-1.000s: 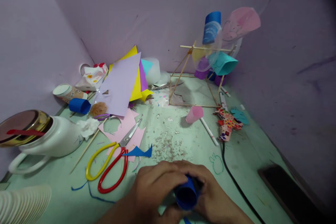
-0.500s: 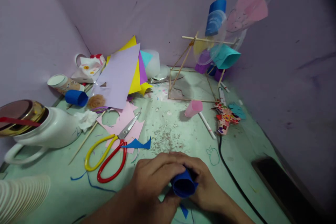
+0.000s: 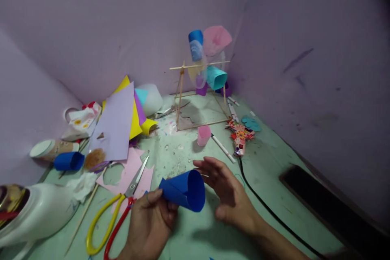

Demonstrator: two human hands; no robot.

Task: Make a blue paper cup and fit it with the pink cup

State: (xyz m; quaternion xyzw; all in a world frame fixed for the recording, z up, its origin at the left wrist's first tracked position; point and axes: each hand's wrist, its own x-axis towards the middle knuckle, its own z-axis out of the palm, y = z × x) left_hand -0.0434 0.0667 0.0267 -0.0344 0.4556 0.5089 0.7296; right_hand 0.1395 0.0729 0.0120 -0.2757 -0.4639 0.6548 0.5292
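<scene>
A rolled blue paper cone is held by my left hand, whose thumb and fingers pinch its narrow left end. The wide mouth of the cone faces right and toward me. My right hand is open just right of that mouth, fingers spread and apart from the paper. Left of my left hand lie scissors with one yellow and one red handle, partly over pink paper scraps. Beyond my hands stands a small pink paper cup shape, with a white marker beside it.
At the back, a stick frame carries a wheel with coloured paper cups. Coloured sheets, a blue paper tube and a white mug lie left. A power strip, black cable and dark phone-like slab are right.
My right hand has let go of the blue paper and opened to the right. The left hand now holds the cone alone, turned sideways and moved left. The view has shifted.
</scene>
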